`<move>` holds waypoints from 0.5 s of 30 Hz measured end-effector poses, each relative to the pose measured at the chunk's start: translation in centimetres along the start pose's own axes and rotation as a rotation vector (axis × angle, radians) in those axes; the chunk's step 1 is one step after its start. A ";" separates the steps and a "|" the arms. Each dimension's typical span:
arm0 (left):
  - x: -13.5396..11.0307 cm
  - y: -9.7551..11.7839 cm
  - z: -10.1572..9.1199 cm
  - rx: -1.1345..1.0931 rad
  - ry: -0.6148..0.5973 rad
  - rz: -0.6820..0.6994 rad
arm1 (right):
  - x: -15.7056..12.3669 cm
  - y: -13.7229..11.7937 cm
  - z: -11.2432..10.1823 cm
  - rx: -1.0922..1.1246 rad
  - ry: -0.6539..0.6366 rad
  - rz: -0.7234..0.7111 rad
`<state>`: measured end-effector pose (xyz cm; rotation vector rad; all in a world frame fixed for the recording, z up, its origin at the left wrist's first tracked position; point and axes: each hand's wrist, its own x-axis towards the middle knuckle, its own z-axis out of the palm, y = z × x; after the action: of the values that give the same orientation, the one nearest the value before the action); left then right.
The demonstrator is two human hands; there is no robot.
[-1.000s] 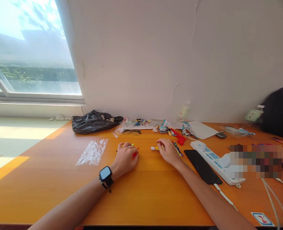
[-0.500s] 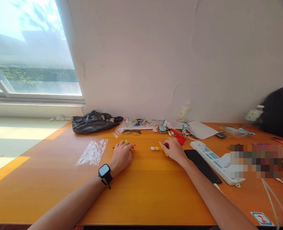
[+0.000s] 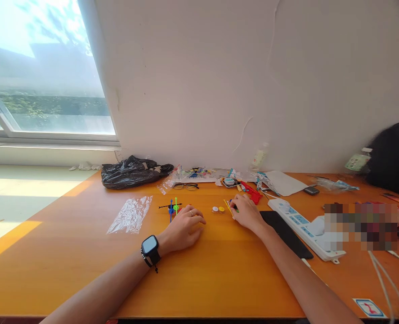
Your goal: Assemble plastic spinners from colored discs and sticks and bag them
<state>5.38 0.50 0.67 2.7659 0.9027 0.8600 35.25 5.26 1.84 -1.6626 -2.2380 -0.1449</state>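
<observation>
My left hand (image 3: 187,227) is over the table with loosely bent, spread fingers and holds nothing I can see. Just left of it lie small plastic arrow pointers: a black arrow (image 3: 164,206), a blue arrow (image 3: 171,212) and a green arrow (image 3: 176,206). A bit of red shows by the knuckles, partly covered. My right hand (image 3: 245,210) has its thumb and fingers curled together at a thin yellow plastic arrow (image 3: 227,207); specks of blue and green show by the fingertips, mostly hidden. Between the hands sit a white round piece (image 3: 215,209) and a yellow round piece (image 3: 221,209).
A clear plastic bag (image 3: 131,215) lies at left, with a black bag (image 3: 133,173) behind it. Glasses (image 3: 186,186) and small parts line the wall. On the right are a red toy piece (image 3: 251,193), a black slab (image 3: 285,234) and a power strip (image 3: 303,229).
My left hand has slid right and toward me, uncovering the black, blue and green arrows. My right hand stays nearly in place; the yellow arrow by its fingers has shifted slightly.
</observation>
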 end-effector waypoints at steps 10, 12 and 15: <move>-0.2 0.0 0.4 -0.086 -0.091 0.023 | 0.2 -0.5 -0.2 0.064 0.120 -0.020; -0.2 0.0 0.4 -0.085 -0.097 0.022 | 0.2 -0.7 -0.2 0.078 0.124 -0.036; -0.2 0.0 0.5 -0.056 -0.107 0.016 | 0.1 -0.9 -0.4 0.059 0.100 -0.067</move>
<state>5.58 0.42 0.15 2.7448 0.8258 0.7202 34.46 4.95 2.31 -1.5168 -2.2029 -0.1728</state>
